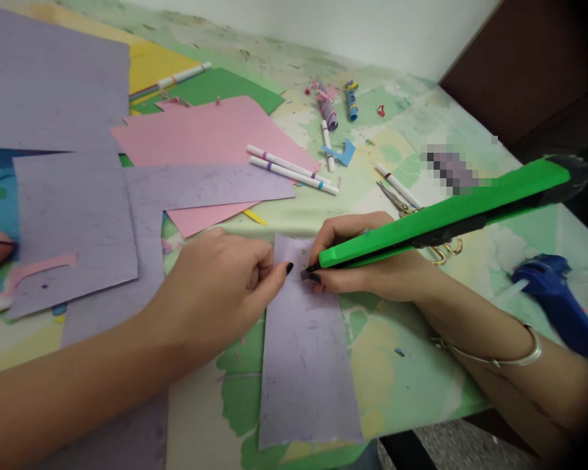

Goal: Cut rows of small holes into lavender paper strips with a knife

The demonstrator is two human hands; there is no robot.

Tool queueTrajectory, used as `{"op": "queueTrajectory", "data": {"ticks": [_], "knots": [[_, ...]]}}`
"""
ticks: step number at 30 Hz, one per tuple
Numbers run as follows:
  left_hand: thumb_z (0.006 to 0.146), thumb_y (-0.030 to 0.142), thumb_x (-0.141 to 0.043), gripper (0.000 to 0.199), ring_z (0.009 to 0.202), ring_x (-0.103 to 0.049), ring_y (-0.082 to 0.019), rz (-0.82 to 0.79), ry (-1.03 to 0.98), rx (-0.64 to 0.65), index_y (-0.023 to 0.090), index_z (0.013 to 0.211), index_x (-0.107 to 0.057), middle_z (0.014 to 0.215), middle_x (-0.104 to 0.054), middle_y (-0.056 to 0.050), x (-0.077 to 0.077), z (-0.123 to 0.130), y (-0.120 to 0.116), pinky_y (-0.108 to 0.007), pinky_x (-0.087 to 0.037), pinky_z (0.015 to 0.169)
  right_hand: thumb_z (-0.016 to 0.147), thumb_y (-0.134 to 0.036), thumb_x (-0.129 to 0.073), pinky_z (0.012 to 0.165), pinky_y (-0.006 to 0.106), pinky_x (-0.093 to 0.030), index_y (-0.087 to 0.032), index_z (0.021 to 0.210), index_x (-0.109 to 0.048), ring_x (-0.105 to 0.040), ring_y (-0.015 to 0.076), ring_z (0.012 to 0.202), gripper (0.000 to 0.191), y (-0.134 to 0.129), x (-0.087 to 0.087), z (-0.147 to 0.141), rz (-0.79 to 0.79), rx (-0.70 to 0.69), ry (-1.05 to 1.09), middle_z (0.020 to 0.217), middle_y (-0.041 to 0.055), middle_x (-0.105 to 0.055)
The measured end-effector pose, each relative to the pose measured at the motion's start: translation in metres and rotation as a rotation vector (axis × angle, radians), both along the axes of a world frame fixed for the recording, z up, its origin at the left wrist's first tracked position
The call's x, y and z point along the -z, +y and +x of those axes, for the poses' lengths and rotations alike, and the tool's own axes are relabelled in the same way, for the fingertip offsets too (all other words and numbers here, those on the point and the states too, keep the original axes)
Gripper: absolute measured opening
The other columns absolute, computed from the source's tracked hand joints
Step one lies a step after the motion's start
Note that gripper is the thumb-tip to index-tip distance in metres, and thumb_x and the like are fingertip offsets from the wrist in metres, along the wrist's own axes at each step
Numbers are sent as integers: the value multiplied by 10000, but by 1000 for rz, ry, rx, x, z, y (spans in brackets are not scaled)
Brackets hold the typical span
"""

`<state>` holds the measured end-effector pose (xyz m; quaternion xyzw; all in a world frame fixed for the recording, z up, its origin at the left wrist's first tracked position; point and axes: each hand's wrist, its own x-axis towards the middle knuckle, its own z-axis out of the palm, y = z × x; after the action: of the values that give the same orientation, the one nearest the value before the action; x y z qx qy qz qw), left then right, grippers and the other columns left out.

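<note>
A narrow purple paper strip [306, 365] lies lengthwise on the table in front of me. My right hand [367, 254] is closed around a green utility knife [445, 212], whose dark tip meets the strip near its far end. Small cut marks show on the paper beside the tip. Close to the blade, my left hand [225, 281] rests at the strip's left edge, fingers curled in and thumb pointing at the marks. Nothing shows in that hand, though its underside is hidden.
Purple sheets [73, 222] and pink paper [215, 130] cover the left side. Markers [294, 173] lie beyond the strip. Scissors [396, 202] sit partly behind the knife. A blue glue gun [558, 300] is at the right. Small rolled-paper figures [351, 104] stand farther back.
</note>
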<state>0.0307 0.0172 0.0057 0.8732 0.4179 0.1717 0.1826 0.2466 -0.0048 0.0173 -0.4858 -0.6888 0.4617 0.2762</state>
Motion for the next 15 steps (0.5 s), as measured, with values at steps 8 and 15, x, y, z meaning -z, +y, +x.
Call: {"op": "queueTrajectory", "data": {"ticks": [8,15], "knots": [[842,310,-464,364,468,-383,-144,17,-13,16,234,507,-344,431,-420,35,4,-4,-1,-321,-248,551,713,-133,-726,578,195,-515,-184,789,-692,-657,121,683,97,-1,4,1,27,1,-10,749,-16,-715],[858,308,-457,376,463,-373,-140,34,-29,38,233,515,-322,438,-397,43,6,-3,-2,-321,-244,553,696,-130,-724,560,192,-506,-185,763,-683,-646,117,671,96,-1,3,0,32,17,-33,734,-21,-710]]}}
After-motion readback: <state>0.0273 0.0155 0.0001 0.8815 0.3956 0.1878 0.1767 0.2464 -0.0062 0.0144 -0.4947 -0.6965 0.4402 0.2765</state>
